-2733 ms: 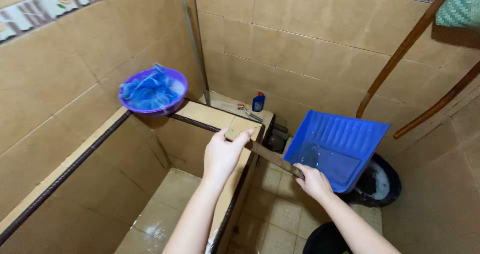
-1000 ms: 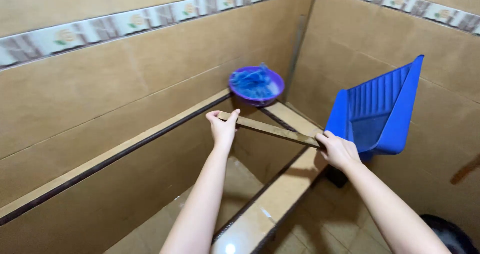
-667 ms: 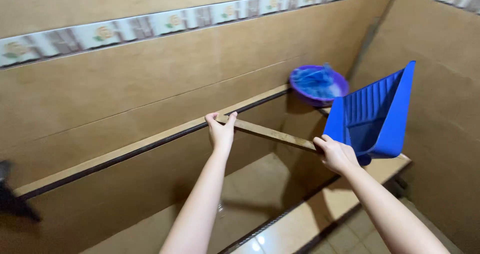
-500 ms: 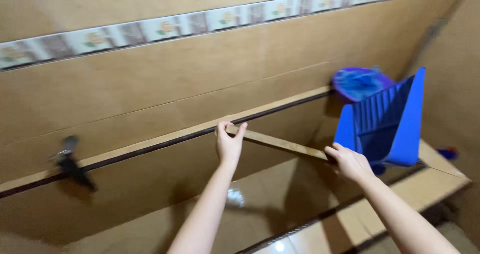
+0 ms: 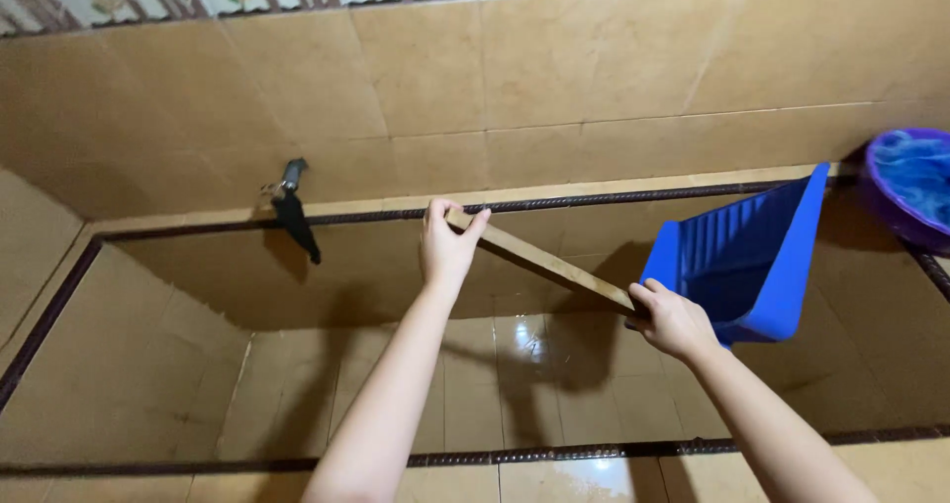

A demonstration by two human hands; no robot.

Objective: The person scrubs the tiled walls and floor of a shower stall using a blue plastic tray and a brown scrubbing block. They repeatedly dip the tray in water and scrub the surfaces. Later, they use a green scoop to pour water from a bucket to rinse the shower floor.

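Both hands hold a blue dustpan by its wooden handle over a tiled basin.

The left hand (image 5: 447,246) is closed around the top end of the wooden handle (image 5: 544,263), near the basin's far rim; the right hand (image 5: 671,320) grips the handle's lower end, just where it meets the blue dustpan (image 5: 747,261). The pan hangs tilted above the wet tiled basin floor (image 5: 515,384). A dark tap (image 5: 290,201) juts from the tan tiled wall (image 5: 495,78) at left; a purple bowl (image 5: 908,186) sits at the right edge.
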